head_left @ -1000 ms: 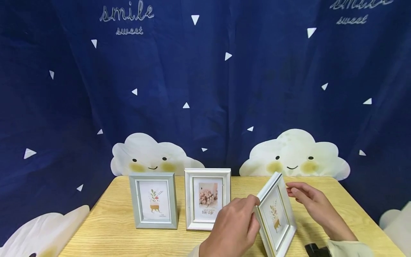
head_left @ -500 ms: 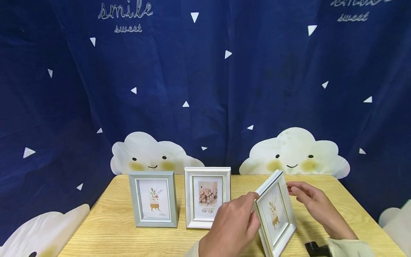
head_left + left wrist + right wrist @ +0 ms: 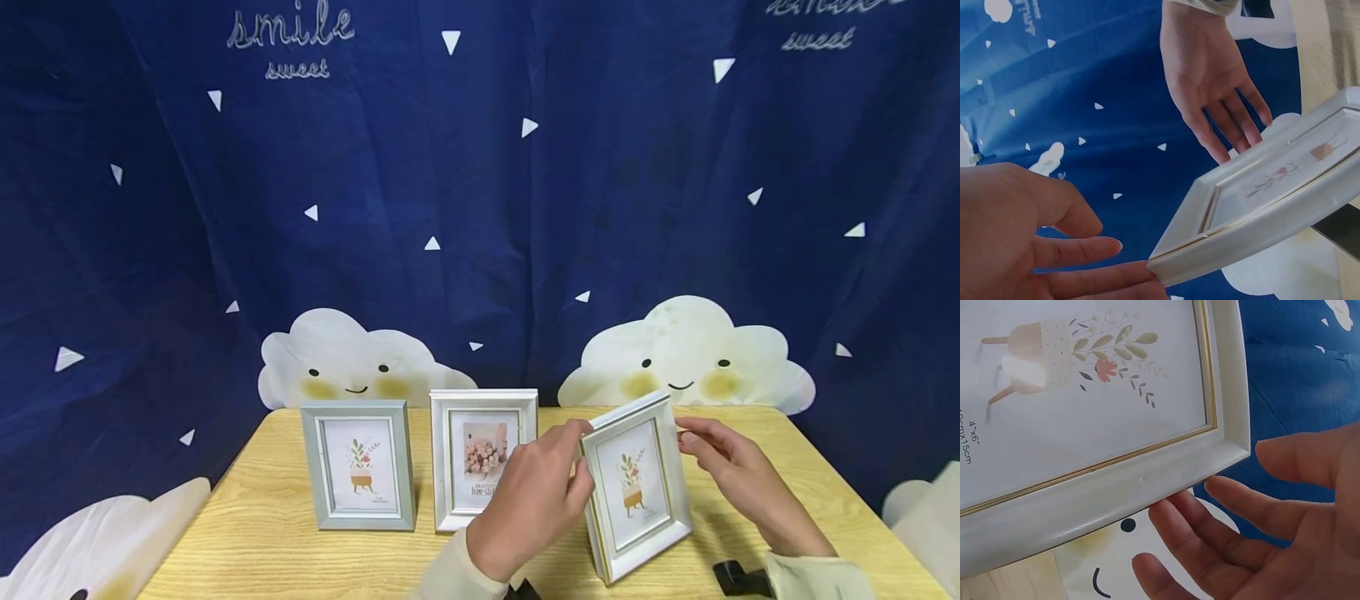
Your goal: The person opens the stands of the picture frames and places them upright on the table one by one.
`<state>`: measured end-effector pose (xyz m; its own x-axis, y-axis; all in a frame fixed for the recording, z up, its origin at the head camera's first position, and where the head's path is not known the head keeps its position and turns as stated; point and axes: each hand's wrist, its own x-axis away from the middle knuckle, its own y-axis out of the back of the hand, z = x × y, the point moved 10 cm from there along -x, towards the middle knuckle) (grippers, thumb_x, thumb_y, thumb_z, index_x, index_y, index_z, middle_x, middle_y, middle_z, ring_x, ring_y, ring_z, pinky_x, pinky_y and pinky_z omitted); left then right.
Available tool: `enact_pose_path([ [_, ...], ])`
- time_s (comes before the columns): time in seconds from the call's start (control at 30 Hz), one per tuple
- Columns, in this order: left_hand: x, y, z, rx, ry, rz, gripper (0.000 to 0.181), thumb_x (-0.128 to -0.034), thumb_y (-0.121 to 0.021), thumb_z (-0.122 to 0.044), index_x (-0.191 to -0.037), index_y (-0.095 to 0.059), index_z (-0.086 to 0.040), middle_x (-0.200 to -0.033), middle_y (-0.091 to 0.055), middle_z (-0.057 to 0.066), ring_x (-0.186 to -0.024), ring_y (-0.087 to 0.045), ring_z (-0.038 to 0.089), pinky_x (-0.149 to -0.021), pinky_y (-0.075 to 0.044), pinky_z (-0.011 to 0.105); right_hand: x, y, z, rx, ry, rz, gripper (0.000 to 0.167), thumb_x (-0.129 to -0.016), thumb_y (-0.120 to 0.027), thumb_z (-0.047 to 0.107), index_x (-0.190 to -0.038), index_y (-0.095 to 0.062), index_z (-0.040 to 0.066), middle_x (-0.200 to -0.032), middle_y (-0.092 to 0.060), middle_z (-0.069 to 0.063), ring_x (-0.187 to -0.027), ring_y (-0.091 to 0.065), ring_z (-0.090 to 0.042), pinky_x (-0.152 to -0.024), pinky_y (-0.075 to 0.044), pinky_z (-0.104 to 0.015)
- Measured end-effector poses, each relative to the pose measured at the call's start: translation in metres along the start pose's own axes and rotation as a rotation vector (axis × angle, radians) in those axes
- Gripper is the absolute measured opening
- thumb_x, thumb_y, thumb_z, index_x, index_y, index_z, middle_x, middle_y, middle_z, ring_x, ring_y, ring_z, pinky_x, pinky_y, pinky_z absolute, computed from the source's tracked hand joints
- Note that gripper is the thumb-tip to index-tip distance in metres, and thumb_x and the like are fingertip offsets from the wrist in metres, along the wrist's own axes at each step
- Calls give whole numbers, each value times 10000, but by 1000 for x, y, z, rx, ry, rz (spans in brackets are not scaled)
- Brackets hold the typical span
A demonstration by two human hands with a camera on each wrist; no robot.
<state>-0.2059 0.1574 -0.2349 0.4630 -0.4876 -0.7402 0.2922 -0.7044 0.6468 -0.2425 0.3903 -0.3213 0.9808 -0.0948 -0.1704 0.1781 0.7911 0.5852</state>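
A white picture frame (image 3: pixel 634 487) with a gold inner line stands slightly turned on the table's right side. Its print shows a potted plant. Behind the frame's left edge reach the fingers of my left hand (image 3: pixel 528 500); in the left wrist view that hand (image 3: pixel 1004 231) has its fingertips against a corner, thumb apart. My right hand (image 3: pixel 738 479) is at the other side edge. The right wrist view has this hand (image 3: pixel 1272 531) with loosely spread fingers, some tips touching the frame's border (image 3: pixel 1116 500) and the thumb off it. Part of the frame's back is hidden.
A grey-green frame (image 3: pixel 358 467) stands upright at the left of the wooden table (image 3: pixel 247 517). Beside it is another white frame (image 3: pixel 486 454) with a rose print, partly behind my left hand. A dark blue curtain (image 3: pixel 375 167) with clouds hangs behind.
The right-hand white frame has turned so its front faces me more squarely. My left hand has shifted slightly with its near edge; the right hand has barely moved.
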Motion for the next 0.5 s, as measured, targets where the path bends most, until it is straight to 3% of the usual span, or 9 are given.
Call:
enact_pose_path([
  [0.2,-6,-8,12,11,21,11,269,-846,-608,-72,-1115,-601,-72,-981,-690,27,-762,-670,162,-649,-524,281,1,4,2,31,-8,-24,562,-1007,-469,399,-1439,-400,46,-1232,-605,-188,-1054,-577,-168,-781,-484,-237],
  [0.33,-11,-13,19,34,13,8,279,-845,-602,-58,-1124,-602,-72,-996,-686,41,-808,-672,165,-693,-526,272,4,6,5,45,9,-40,573,-1014,-466,368,-1474,-337,52,-1209,-606,-214,-1086,-582,-332,-804,-488,-364],
  [0.5,-13,-20,28,38,22,24,296,-840,-591,-35,-1133,-603,-69,-993,-675,53,-804,-658,167,-683,-521,276,6,5,7,53,24,-42,570,-1019,-471,318,-1501,-291,72,-1189,-608,-233,-1050,-609,-386,-801,-477,-464],
])
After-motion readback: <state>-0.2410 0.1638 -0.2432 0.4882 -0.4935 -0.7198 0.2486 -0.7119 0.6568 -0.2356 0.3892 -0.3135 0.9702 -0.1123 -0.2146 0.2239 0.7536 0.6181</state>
